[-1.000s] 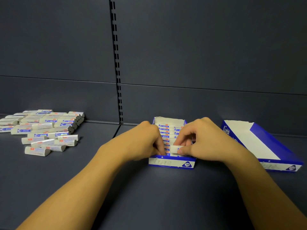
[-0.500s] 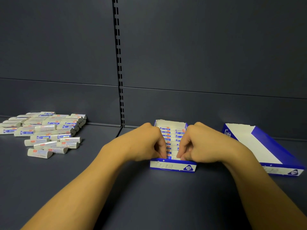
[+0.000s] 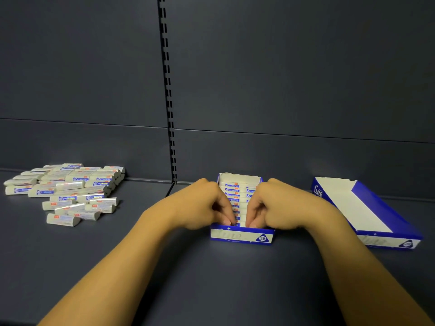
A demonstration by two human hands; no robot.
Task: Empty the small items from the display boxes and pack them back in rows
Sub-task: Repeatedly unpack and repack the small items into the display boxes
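- Head view, far left: the loose erasers (image 3: 68,191) lie heaped on the dark shelf (image 3: 164,267), well apart from my hands and waiting, I judge, for their turn.
- Centre: my left hand (image 3: 200,205) curls its fingertips down into the near end of the small display box (image 3: 242,235), pressing on the front eraser of the packed row (image 3: 235,196); whether it pinches that piece I cannot tell.
- Beside it, my right hand (image 3: 280,205) mirrors the pose, fingers curled into the same spot, almost touching the left.
- Step in hand, as I read it: seating the last piece of this row against the box's front wall. Next calls for a reach left to the heap.
- Far right: the second display box (image 3: 376,208) sits angled and empty, near my right forearm; a careless sweep could knock it.
- Open shelf lies between heap and box, giving the left arm room.
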